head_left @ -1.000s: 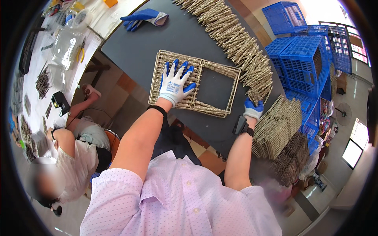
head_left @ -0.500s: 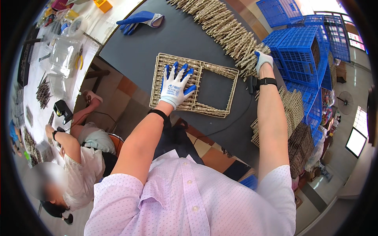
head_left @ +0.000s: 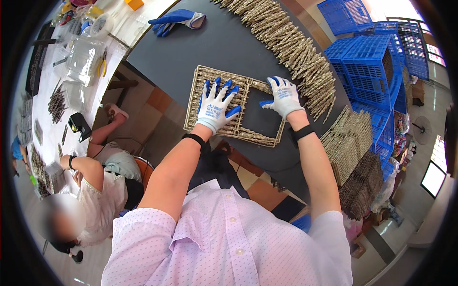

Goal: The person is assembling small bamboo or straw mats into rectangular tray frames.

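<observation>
On the dark table (head_left: 222,45), the left hand (head_left: 215,105) lies spread over the woven frame (head_left: 260,137), hiding some slats, while the right hand (head_left: 285,97) covers its far-right corner, whether pinching anything I cannot tell.

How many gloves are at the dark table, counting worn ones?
3: one on the left hand, one on the right hand, one loose glove far left on the dark table; another could hide beneath.

Single fisheye view from wearer's head, facing steeply down over shirt front (head_left: 214,238) onto dark tabletop (head_left: 222,47); left hand (head_left: 215,106) and right hand (head_left: 285,98) near, around centre; wide field reaches distant window (head_left: 433,179) at far right.
</observation>
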Tool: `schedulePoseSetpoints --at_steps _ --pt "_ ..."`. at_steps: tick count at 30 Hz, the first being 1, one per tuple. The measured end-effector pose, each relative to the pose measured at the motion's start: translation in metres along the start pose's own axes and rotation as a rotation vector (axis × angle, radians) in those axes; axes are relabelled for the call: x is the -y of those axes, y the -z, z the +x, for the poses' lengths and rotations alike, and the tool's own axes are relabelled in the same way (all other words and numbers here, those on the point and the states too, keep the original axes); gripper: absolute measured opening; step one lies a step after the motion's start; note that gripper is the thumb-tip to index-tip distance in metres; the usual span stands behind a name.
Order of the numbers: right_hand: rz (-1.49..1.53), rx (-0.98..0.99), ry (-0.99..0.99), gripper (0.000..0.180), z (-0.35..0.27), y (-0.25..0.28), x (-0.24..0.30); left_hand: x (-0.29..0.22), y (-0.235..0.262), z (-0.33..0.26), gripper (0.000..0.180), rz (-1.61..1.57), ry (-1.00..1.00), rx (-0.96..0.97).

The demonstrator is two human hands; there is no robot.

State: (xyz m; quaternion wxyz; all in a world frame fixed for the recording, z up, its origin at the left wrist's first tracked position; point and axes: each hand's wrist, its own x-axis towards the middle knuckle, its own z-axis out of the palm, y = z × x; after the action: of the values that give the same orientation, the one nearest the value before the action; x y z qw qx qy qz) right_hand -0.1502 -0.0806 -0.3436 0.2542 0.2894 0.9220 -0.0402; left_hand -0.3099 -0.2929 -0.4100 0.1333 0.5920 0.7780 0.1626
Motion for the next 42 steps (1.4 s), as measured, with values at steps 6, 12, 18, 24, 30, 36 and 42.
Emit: schedulePoseSetpoints --at_steps 6,12,18,24,30,36,42 --pt "0.048 0.181 0.015 0.084 0.031 -0.017 -0.002 -0.002 0.000 0.000 0.068 0.045 -0.003 0.045" --pt "0.100 0.162 0.209 0.054 0.038 -0.026 -0.022 -0.001 0.000 0.001 0.069 0.024 -0.032 0.021" --pt "0.193 0.167 0.151 0.051 0.034 -0.028 -0.024 0.000 0.000 0.003 0.071 0.027 -0.045 0.017" --pt "0.365 0.215 0.126 0.069 0.030 -0.015 -0.030 0.000 0.002 0.005 0.071 0.030 -0.054 0.016" --pt "0.121 0.275 0.143 0.077 0.035 -0.010 -0.016 0.003 0.001 0.005 0.073 0.027 -0.053 0.037" --pt "0.068 0.289 0.129 0.066 0.044 -0.010 -0.014 0.004 0.000 0.006 0.074 0.032 -0.058 0.038" --pt "0.291 0.274 0.271 0.066 0.056 -0.013 -0.031 0.004 0.002 0.009 0.072 0.011 -0.064 0.019"
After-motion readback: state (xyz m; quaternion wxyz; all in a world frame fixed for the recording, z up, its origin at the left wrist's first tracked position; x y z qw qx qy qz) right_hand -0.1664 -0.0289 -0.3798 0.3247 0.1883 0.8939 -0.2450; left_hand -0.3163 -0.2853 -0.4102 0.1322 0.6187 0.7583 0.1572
